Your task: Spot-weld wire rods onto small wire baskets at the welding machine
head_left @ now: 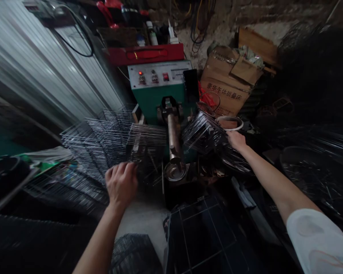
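Note:
My left hand is curled closed in front of a stack of wire mesh panels; a small bit of something shows by its fingertips, too small to name. My right hand reaches to the edge of a bundle of bent metal wires, fingers drawn together. What it grips, if anything, is hidden. Between the hands stands a green welding machine with a lit red lamp. Its round metal arm points toward me, above a round shiny metal piece.
A wire grid lies across my lap. Behind my right hand are a white bucket and a cardboard box. A black phone rests against the machine, below a red toolbox. Dark tubs of wire stand at right.

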A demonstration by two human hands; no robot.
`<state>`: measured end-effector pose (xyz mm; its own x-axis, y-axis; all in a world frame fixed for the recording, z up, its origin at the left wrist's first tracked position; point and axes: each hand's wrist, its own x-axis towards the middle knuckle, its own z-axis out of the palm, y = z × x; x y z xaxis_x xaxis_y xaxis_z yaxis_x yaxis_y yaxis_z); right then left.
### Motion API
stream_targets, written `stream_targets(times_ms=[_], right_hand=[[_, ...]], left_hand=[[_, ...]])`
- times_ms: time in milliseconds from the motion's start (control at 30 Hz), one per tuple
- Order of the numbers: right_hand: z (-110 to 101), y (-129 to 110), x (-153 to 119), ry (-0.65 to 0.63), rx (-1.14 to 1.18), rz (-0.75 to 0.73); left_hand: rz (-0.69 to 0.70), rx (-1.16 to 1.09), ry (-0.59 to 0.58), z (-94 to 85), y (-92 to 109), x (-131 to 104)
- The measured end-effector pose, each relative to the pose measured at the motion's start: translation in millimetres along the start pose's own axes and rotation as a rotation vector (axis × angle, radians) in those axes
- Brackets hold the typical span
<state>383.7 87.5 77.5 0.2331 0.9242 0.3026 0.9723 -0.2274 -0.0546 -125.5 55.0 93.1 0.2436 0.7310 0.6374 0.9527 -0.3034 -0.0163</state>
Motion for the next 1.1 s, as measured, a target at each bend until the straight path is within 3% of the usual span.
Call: stream_targets(times_ms=[133,267,400,500,767,933,1100], right_hand=[[4.2,6.9,-11.2,0.0,-0.008,-0.003],[-12.8,10.4,-12.4,0.041,-0.025,-0.041],[-39.8,3.4,-4.3,0.084,-0.058,-0.111],[-57.1,-4.2,-10.6,0.074,-0.078,-0.225],[-72.7,-20.7,-63.2,-0.01,-0.139,-0.456],[-70.5,-37.5,-88.8,-0.088,-0.211,-0.544],[-83.8,-42.5,-111.2,0.007,-0.237,-0.499]], left_hand=[[-0.197,-0.179,-0.019,-2.6,-13.5,-97.0],[-0.549,-0.393,-0.23,6.6,-7.3,-190.0],[-0.815,-0.581,-0.326,11.8,22.2,-239.6],[-0.829,-0.775,-0.379,6.1,50.1,-244.7],[-0.623,-1.04,-0.432,-8.0,113.7,-210.0],[-0.557,-0.976,-0.495,-12.1,130.9,-204.2],[-0.44,-0.944,-0.534,-18.9,135.0,-199.1]])
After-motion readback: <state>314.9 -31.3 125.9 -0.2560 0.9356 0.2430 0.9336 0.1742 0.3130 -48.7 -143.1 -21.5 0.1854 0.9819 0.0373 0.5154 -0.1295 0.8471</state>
